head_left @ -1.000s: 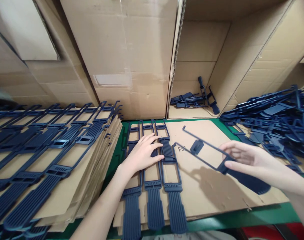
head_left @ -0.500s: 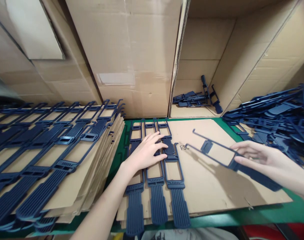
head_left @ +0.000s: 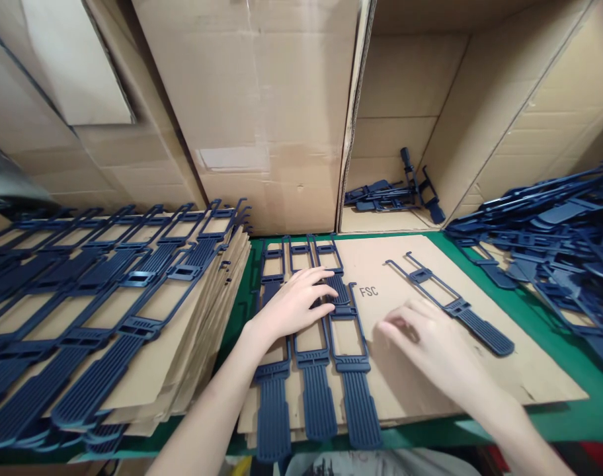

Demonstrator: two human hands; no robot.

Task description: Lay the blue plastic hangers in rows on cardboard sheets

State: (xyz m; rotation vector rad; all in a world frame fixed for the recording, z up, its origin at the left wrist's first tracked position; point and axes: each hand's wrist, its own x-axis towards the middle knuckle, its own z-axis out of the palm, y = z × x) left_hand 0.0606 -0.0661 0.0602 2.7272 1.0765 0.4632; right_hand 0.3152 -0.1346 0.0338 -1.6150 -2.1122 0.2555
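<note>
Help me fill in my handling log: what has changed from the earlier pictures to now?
The right hand has let go of the dark blue frame, which now lies slanted on the cardboard sheet, and has moved left. The left hand stays on the three laid-out frames.

Lettering "FSC", three capitals, dark print on brown cardboard sheet lying on green surface; letters plain, upright in form, line of print rising slightly toward right, whole word uncovered and legible; only text readable in view

Dark marks on pale grey cloth at bottom edge, print-like, cut off by picture border, too partial to read

Pale strip on front of tall cardboard box, cannot tell whether printed
</note>
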